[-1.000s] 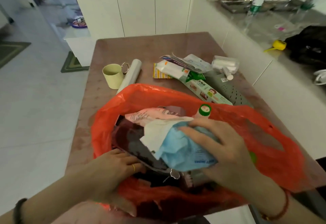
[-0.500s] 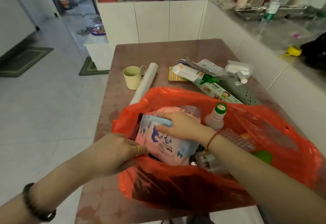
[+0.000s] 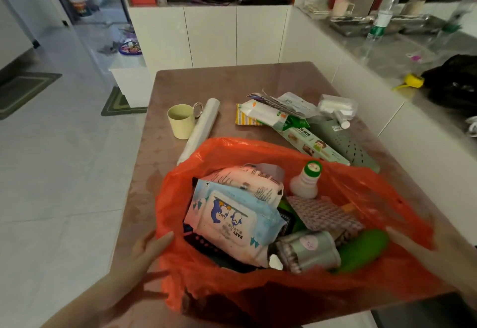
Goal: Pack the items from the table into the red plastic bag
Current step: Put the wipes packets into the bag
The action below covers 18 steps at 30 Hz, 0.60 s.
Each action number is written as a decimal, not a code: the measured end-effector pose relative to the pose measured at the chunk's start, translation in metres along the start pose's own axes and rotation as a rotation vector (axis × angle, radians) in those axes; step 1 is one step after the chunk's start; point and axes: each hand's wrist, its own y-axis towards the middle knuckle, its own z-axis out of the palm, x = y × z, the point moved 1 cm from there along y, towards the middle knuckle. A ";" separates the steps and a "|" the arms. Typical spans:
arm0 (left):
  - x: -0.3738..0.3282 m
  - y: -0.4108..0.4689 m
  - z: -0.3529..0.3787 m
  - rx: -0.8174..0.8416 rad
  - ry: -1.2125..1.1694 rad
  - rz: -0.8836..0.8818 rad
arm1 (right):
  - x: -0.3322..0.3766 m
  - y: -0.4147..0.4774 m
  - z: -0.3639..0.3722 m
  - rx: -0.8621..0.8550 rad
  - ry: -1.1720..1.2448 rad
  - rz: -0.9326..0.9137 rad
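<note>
Head view: the red plastic bag (image 3: pixel 258 296) sits open in the lower middle of the frame on the brown bench (image 3: pixel 232 79). The pale blue soft pack of baby wipes (image 3: pixel 232 219) now lies free inside the bag, on top of a pink soft pack (image 3: pixel 253 180) and beside a small white bottle with a green cap (image 3: pixel 305 180). Half a second ago the right hand was pressing that blue pack down into the bag. Now the right hand (image 3: pixel 438 258) is out at the bag's right rim in the lower right of the frame, too blurred to tell whether it pinches the plastic or merely lies on it. The left hand (image 3: pixel 152 250), at lower left, has loosened from its curled hold and rests with straight, relaxed fingers against the bag's outer wall, holding nothing. So the wipes seem to be packed, and both hands look free for the next item. Left on the bench above the bag are a pale yellow mug (image 3: pixel 180 121), a white plastic roll (image 3: pixel 201 126), a long green-and-white carton (image 3: pixel 309 139) and a clear packet of white pieces (image 3: pixel 335 107), so the packing appears only partly done.
</note>
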 end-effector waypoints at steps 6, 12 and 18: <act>-0.002 0.028 0.020 -0.043 -0.121 -0.030 | -0.024 -0.009 0.051 0.248 0.445 0.251; -0.019 0.056 0.016 -0.127 -0.238 -0.027 | -0.002 0.009 0.072 0.227 0.491 0.297; -0.049 0.071 0.002 -0.169 -0.270 0.043 | 0.029 0.033 0.080 0.262 0.506 0.291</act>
